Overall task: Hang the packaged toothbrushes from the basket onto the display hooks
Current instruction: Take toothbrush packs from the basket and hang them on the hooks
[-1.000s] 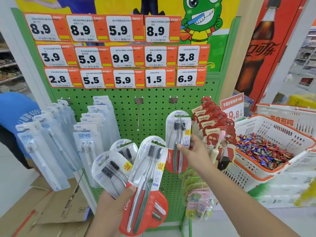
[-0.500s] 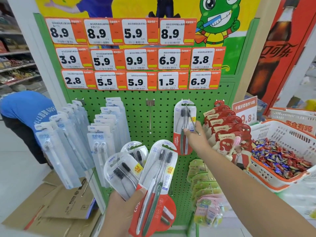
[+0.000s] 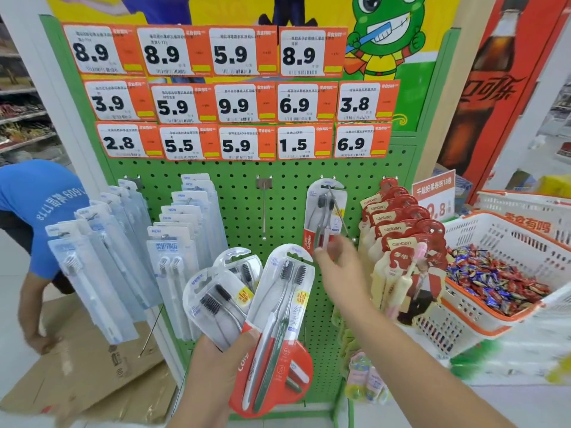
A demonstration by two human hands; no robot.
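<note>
A red-and-clear toothbrush pack (image 3: 325,211) hangs on a hook of the green pegboard (image 3: 247,196). Just under it is my right hand (image 3: 338,268), blurred, fingers apart, with its fingertips at the pack's lower end. Low in the middle, my left hand (image 3: 216,369) grips a fan of three packs: a large red-based pack (image 3: 278,329) in front and two clear packs with black-bristled brushes (image 3: 216,301) behind it. To the left of the hung pack, a bare hook (image 3: 264,208) sticks out. The basket the packs came from is out of view.
Rows of white toothbrush packs (image 3: 173,251) fill the hooks on the left, red canban packs (image 3: 398,233) those on the right. A white-and-orange basket of sweets (image 3: 500,273) stands to the right. At far left a person in a blue shirt (image 3: 40,211) bends over cardboard (image 3: 92,375).
My right hand lifted the red-and-clear pack onto the hook, then dropped below it with loosened fingers. The view shifted closer and leftwards. My left hand still holds its packs.
</note>
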